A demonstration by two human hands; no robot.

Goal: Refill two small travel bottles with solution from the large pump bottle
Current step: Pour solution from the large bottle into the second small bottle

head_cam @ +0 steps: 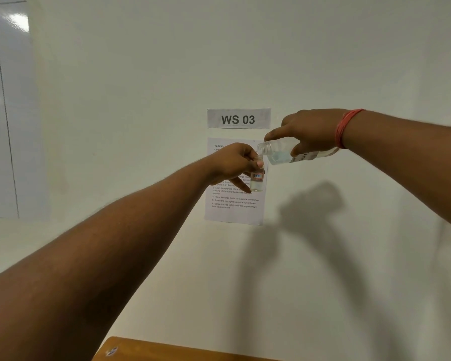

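Pouring in mid-air

The right hand (314, 128) is gripping the tilted large bottle (284, 153) (uncapped), its mouth touching the small travel bottle (257, 178) that the left hand (232, 162) is clasping upright.

1. Both my arms are stretched out in front of a plain white wall (141, 100), well above the wooden table edge (182, 351) at the bottom.
2. My left hand (235, 162) grips a small travel bottle (257, 178) upright by its neck; it's got a little clear liquid at the bottom.
3. My right hand (313, 131) holds the large bottle (284, 153) tipped nearly sideways, its open threaded mouth right over the small one's opening.
4. Red thread band (345, 128) on my right wrist.
5. Behind the bottles there's a "WS 03" sign (238, 119) and an instruction sheet (235, 204) taped below it.
6. Whiteboard-ish panel (5, 113) far left.
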